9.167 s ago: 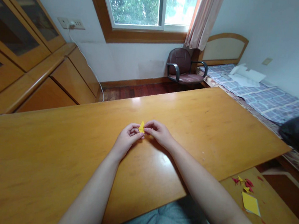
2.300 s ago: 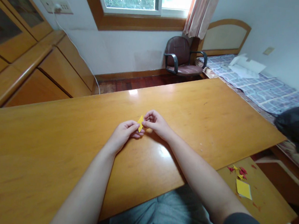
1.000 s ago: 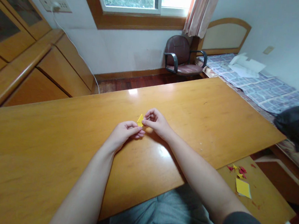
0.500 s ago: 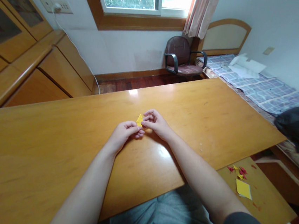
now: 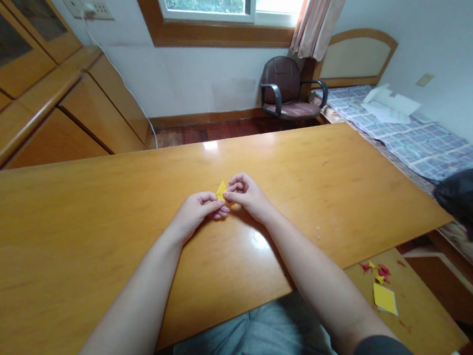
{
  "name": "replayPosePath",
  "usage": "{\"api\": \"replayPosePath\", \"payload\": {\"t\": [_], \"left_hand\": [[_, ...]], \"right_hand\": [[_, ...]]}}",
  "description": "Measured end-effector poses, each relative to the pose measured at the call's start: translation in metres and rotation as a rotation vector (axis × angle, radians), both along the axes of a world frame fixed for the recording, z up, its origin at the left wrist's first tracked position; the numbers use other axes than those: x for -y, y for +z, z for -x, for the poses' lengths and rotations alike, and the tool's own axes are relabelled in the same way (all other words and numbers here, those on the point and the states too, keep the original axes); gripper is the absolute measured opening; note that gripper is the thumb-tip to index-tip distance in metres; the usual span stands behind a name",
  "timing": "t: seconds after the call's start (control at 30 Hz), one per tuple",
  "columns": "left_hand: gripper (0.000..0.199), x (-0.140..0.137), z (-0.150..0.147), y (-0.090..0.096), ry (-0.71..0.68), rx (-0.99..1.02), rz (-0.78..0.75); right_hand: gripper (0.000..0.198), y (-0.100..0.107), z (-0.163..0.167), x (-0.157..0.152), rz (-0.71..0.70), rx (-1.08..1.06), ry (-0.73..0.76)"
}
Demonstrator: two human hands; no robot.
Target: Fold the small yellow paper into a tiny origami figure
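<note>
A small folded piece of yellow paper [image 5: 221, 189], pointed at its top, is held just above the wooden table [image 5: 81, 229]. My left hand [image 5: 200, 210] pinches its lower left part between thumb and fingers. From the right, my right hand [image 5: 246, 195] grips the paper's right edge with thumb and forefinger, its other fingers curled. The fingertips hide the paper's lower part, so its folds there cannot be made out.
On a lower surface [image 5: 427, 324] at the right lie a stack of yellow paper squares [image 5: 385, 299] and several small red and yellow folded pieces [image 5: 383, 271]. A brown armchair [image 5: 285, 87] stands beyond the table. Beside the bed [image 5: 424, 142] hangs a black bag [image 5: 472, 200].
Both hands keep their grip on the yellow paper and have barely moved. The paper's tip has shifted very slightly to the right.
</note>
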State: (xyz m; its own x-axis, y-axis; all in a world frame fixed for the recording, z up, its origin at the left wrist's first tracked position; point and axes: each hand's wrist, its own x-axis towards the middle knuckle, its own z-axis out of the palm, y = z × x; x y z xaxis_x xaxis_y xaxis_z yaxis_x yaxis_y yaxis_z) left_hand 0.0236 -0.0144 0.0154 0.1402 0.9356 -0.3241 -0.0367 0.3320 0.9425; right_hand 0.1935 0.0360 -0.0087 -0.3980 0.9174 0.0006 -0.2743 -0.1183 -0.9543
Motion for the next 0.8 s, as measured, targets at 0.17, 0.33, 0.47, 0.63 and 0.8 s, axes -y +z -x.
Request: {"api": "replayPosePath", "payload": {"t": [0.17, 0.33, 0.47, 0.63, 0.8], "left_hand": [[0.036, -0.0001, -0.0003, -0.0012, 0.003, 0.004, 0.006], [0.034, -0.0004, 0.0011, -0.0032, 0.006, 0.001, 0.009], [0.033, -0.0003, 0.0013, -0.0041, 0.005, 0.017, 0.017], [0.037, -0.0009, 0.0013, -0.0052, 0.023, 0.042, 0.026], [0.036, -0.0006, 0.0022, -0.0047, 0.008, 0.007, 0.028]], "right_hand": [[0.043, -0.0018, 0.0011, 0.0003, 0.000, 0.004, -0.053], [0.042, -0.0021, 0.0020, 0.0010, 0.009, -0.011, -0.066], [0.041, -0.0009, 0.0027, 0.0016, 0.008, -0.020, -0.070], [0.040, 0.0004, 0.0022, 0.0018, 0.001, -0.020, -0.076], [0.038, 0.0024, -0.0001, 0.0005, -0.015, -0.043, -0.127]]}}
